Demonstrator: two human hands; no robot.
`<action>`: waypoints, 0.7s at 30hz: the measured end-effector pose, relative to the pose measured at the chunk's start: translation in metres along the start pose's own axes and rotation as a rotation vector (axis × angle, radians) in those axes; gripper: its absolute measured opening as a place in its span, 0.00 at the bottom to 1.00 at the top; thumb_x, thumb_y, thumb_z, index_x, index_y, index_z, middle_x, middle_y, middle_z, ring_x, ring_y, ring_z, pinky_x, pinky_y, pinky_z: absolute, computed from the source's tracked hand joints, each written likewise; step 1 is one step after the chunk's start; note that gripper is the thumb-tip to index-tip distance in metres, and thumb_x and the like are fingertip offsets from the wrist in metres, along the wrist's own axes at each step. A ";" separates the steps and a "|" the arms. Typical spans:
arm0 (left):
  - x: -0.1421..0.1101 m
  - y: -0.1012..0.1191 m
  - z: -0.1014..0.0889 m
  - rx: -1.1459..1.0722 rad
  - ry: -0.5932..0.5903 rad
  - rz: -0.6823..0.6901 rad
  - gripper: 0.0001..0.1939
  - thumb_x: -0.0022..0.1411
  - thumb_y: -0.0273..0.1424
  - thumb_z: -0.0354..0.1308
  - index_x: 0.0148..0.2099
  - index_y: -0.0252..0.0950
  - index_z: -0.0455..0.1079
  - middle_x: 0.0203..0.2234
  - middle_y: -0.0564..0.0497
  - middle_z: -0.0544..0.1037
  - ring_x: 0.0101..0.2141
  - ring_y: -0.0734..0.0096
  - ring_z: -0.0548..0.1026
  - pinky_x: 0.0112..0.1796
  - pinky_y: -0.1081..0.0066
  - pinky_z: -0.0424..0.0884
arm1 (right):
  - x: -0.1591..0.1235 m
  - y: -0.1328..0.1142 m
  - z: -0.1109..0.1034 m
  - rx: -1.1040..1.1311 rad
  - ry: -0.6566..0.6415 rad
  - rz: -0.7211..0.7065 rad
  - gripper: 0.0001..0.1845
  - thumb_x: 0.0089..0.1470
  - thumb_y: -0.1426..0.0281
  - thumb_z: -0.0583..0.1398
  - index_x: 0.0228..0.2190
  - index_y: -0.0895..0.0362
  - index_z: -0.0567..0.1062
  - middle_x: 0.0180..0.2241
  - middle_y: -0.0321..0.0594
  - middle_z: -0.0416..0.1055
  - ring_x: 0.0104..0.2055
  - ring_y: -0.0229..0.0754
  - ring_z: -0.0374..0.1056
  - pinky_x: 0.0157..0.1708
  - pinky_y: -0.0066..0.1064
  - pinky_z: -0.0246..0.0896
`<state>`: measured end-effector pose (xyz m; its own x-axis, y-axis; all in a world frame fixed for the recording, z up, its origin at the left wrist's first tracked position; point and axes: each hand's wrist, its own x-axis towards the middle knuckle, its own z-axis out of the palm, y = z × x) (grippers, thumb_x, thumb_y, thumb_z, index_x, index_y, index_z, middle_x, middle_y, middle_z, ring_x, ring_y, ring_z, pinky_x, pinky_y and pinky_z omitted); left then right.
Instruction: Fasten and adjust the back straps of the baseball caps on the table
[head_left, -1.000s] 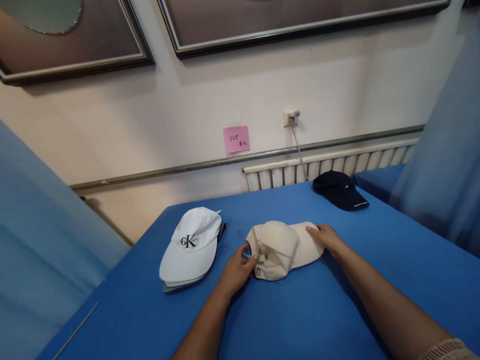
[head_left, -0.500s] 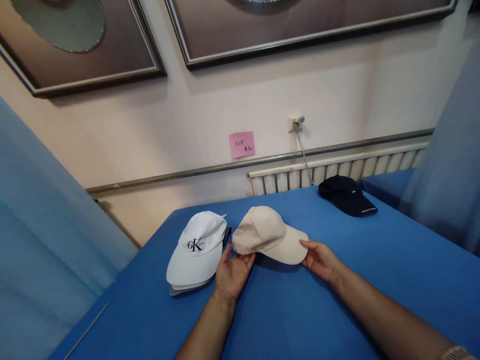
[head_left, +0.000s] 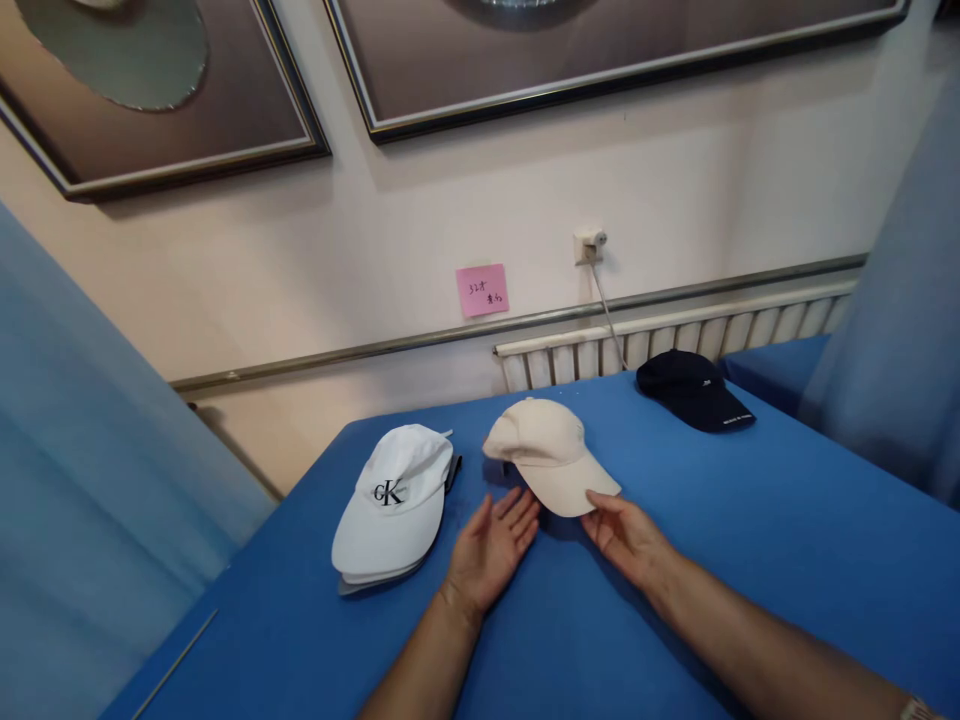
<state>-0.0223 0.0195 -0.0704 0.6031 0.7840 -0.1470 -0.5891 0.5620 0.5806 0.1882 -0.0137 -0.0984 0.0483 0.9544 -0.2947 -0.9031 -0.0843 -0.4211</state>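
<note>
Right hand [head_left: 626, 540] pinches the beige cap [head_left: 544, 435] by its brim [head_left: 566, 487] at five o'clock, left hand [head_left: 491, 555] palm-up and wide at seven

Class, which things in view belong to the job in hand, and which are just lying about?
Probably the job: beige cap, pinched by right hand; open left hand; white-topped cap stack; dark cap.
Just around: pink note; wall socket; radiator.

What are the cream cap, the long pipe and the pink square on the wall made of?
Cream cap: probably cloth, perhaps cotton; matt, its crown softly creased.
Long pipe: likely metal; dull grey with a faint shine.
Pink square: looks like paper; matt, flat and written on.
</note>
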 end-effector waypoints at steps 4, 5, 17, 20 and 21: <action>0.006 -0.037 0.019 0.174 0.112 0.120 0.15 0.60 0.29 0.61 0.50 0.33 0.71 0.47 0.41 0.77 0.45 0.63 0.76 0.49 0.66 0.69 | -0.025 0.025 0.011 -0.066 -0.073 0.026 0.21 0.42 0.77 0.69 0.41 0.55 0.75 0.40 0.38 0.78 0.40 0.39 0.74 0.39 0.28 0.69; 0.007 -0.043 0.022 0.211 0.174 0.170 0.14 0.58 0.28 0.63 0.47 0.33 0.72 0.44 0.42 0.78 0.41 0.65 0.77 0.46 0.67 0.70 | -0.030 0.029 0.012 -0.114 -0.090 0.045 0.21 0.43 0.75 0.70 0.41 0.56 0.75 0.40 0.39 0.78 0.39 0.39 0.74 0.38 0.28 0.68; -0.049 0.098 0.040 0.337 0.519 0.617 0.15 0.59 0.16 0.56 0.47 0.31 0.73 0.36 0.45 0.81 0.32 0.69 0.80 0.35 0.74 0.78 | -0.034 0.028 0.004 -0.522 -0.332 0.251 0.19 0.42 0.66 0.70 0.35 0.59 0.72 0.31 0.41 0.76 0.29 0.37 0.71 0.30 0.28 0.61; -0.070 0.137 0.029 0.355 0.645 0.629 0.18 0.59 0.13 0.53 0.50 0.30 0.70 0.32 0.46 0.80 0.26 0.72 0.79 0.27 0.78 0.77 | -0.033 0.029 0.003 -0.574 -0.359 0.254 0.18 0.42 0.66 0.69 0.35 0.59 0.72 0.31 0.41 0.76 0.29 0.37 0.70 0.29 0.28 0.60; -0.077 0.145 0.022 0.363 0.691 0.609 0.18 0.59 0.13 0.52 0.50 0.29 0.70 0.31 0.46 0.80 0.26 0.71 0.79 0.27 0.77 0.78 | -0.033 0.029 0.003 -0.590 -0.367 0.254 0.19 0.42 0.65 0.69 0.35 0.59 0.72 0.31 0.41 0.76 0.29 0.37 0.70 0.29 0.28 0.60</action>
<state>-0.1419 0.0346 0.0425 -0.2626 0.9586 -0.1103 -0.4245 -0.0121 0.9054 0.1587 -0.0468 -0.0985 -0.3708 0.9108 -0.1817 -0.4833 -0.3563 -0.7997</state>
